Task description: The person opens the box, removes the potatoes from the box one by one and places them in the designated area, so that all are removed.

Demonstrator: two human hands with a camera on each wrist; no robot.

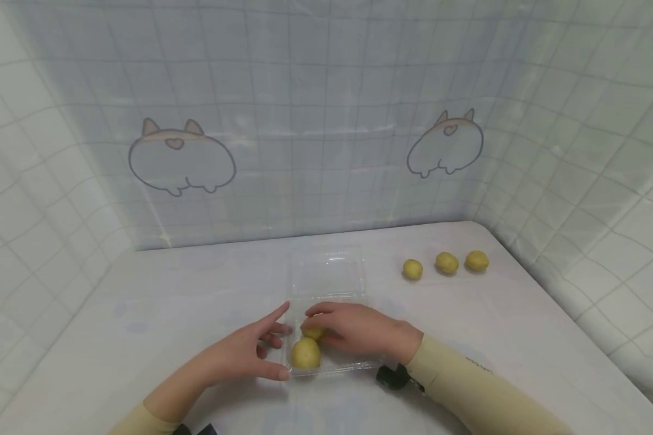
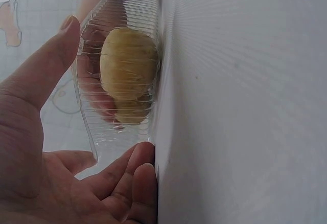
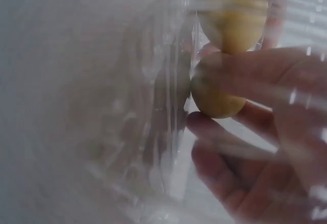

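Observation:
A clear plastic clamshell box [image 1: 354,365] lies with its lid [image 1: 326,277] folded back, away from the person. Inside its left end sits a yellow potato [image 1: 305,354], seen through the ribbed wall in the left wrist view. Right behind it is a second, smaller potato [image 3: 219,88], which the right hand [image 1: 359,329] grips from above, thumb and fingers around it. Beside the box's left wall is the left hand [image 1: 236,354], thumb and fingers spread, fingertips right at the wall and holding nothing.
Three more potatoes lie in a loose row at the back right of the white-covered table: a left one [image 1: 412,269], a middle one [image 1: 447,263] and a right one [image 1: 476,261]. Grid-patterned curtains [image 1: 315,121] enclose the table at the back and sides.

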